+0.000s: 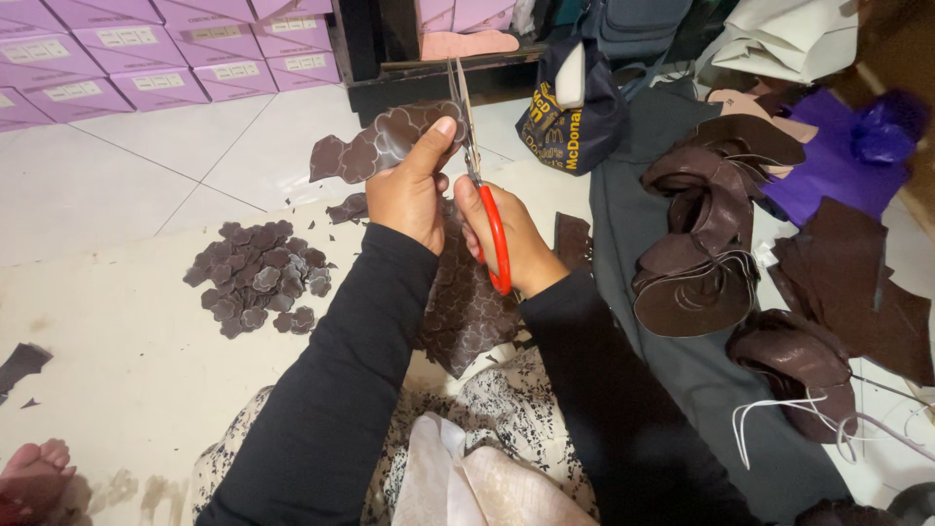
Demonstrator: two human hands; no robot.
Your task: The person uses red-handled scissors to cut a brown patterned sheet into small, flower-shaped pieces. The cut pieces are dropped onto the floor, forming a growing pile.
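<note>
My left hand [409, 190] pinches a strip of dark brown leather-like material [375, 146] marked with scalloped outlines, thumb on top. My right hand [506, 244] grips red-handled scissors [477, 166], blades pointing up and away, set against the strip's right edge. A larger sheet of the same brown material [467, 312] hangs below my hands over my lap. Both arms wear black sleeves.
A pile of cut brown scalloped pieces [258, 278] lies on the cream mat [117, 341] to the left. Curled brown leather scraps [701, 263] and purple fabric [828, 161] sit right. Lilac boxes [146, 49] are stacked at back left. A dark bag [570, 117] stands behind. A bare foot [34, 468] shows bottom left.
</note>
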